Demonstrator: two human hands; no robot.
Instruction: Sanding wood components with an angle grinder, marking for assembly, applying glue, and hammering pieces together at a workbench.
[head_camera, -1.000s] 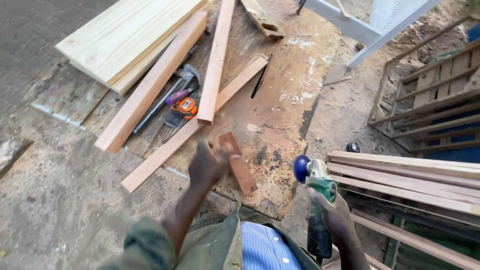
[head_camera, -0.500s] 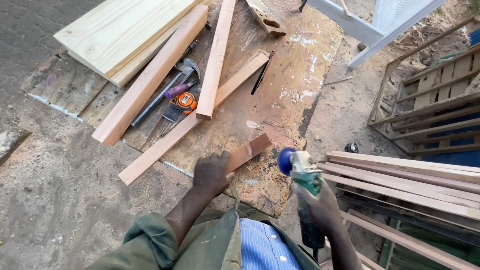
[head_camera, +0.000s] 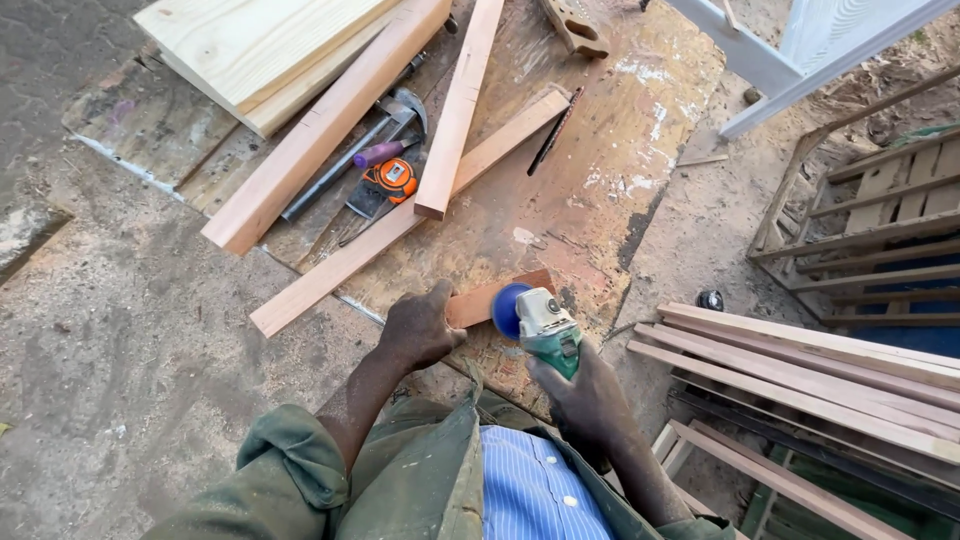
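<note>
Clenched in the left hand (head_camera: 420, 328) is being held a short reddish wooden block (head_camera: 495, 297), while a green angle grinder with a blue disc (head_camera: 535, 322) is being grasped by the right hand (head_camera: 585, 392), disc touching the block. Beyond the grip, pale wooden battens (head_camera: 400, 225), an orange tape measure (head_camera: 392, 180) and a steel hammer (head_camera: 385, 120) are lying on a stained plywood board (head_camera: 600, 170). Right of the grinder, stacked slats (head_camera: 820, 370) are crowding close.

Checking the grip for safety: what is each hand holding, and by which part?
Left hand grips the small wood piece by its near end; right hand holds the grinder by its body.
</note>
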